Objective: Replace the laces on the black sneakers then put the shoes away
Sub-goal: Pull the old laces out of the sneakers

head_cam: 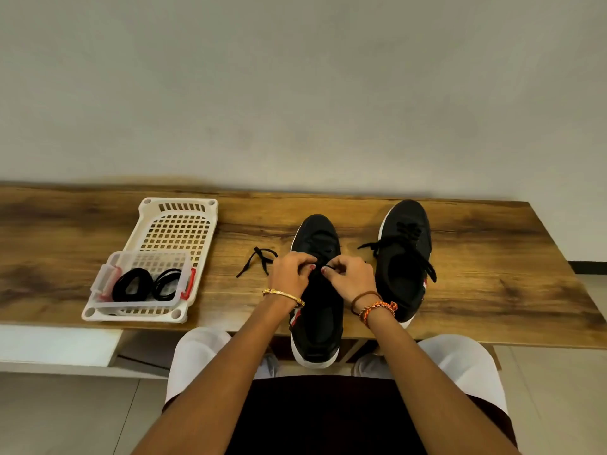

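Two black sneakers sit on the wooden table (492,257). The near sneaker (317,323) lies right under both hands, its heel sticking out over the front edge. The left hand (290,274) and right hand (349,277) touch it, fingers curled, and seem to pinch its black lace (259,259), which trails off to the left. The other sneaker (404,257) stands just beside the right hand, with bare table beyond it. A white basket (177,208) with a clear box (108,277) of laces sits well off to the left.

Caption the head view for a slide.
Both hands work a lace on the near sneaker; spare laces wait.
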